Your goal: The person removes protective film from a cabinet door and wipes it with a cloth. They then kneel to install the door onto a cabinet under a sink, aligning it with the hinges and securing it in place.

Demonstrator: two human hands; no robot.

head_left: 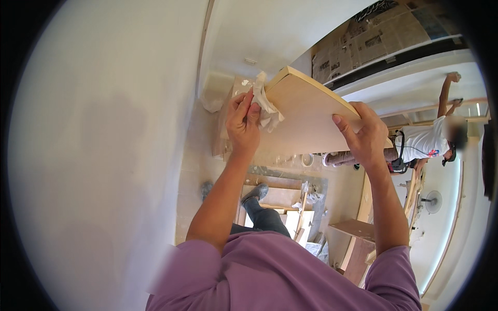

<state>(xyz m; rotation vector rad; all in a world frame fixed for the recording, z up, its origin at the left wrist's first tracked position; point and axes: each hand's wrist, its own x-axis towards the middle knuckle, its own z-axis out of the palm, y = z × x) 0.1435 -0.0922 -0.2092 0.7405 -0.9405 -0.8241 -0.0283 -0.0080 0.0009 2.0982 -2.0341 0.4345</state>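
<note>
I hold a flat, pale wooden board [306,111] up in front of me, tilted, with a lighter edge strip along its top. My right hand [365,136] grips its right edge, thumb on the face. My left hand [244,122] pinches a crumpled white rag [267,106] against the board's left edge. Both forearms rise from purple sleeves at the bottom of the view.
A plain white wall [104,155] fills the left. Below me are my shoes on a wooden stand [277,194], a tape roll [307,159] on the floor and wood offcuts [355,230]. Another person in a white shirt [425,140] reaches up at the right. Newspaper covers a window [373,39].
</note>
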